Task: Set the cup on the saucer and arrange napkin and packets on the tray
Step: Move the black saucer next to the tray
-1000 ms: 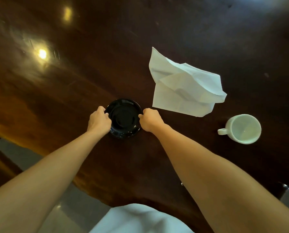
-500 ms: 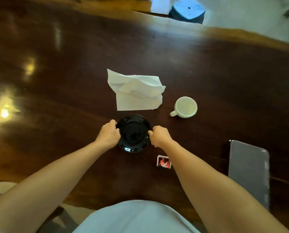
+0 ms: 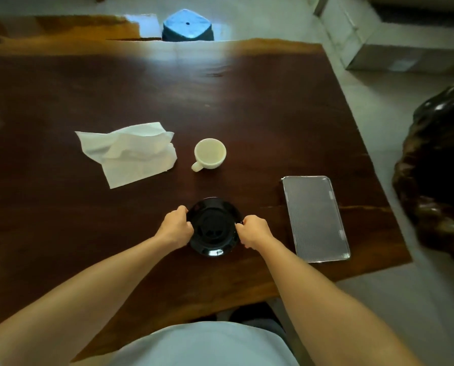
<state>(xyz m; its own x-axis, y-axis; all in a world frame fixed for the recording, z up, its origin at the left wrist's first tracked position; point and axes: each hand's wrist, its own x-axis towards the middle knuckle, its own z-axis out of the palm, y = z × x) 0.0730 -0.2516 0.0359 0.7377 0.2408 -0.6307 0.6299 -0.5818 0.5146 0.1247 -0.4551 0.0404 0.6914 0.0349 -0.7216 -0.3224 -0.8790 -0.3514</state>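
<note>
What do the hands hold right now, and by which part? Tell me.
Both hold the black saucer by its rim: the left hand grips the left edge, the right hand the right edge. The cup stands untouched.

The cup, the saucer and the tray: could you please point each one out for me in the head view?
cup [image 3: 210,152]: head view, on the pale inside of its bowl.
saucer [image 3: 212,228]: head view, on its dark centre well.
tray [image 3: 314,217]: head view, on its bare mesh-patterned floor.

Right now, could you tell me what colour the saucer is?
Glossy black saucer, seen in the head view, the only one.
</note>
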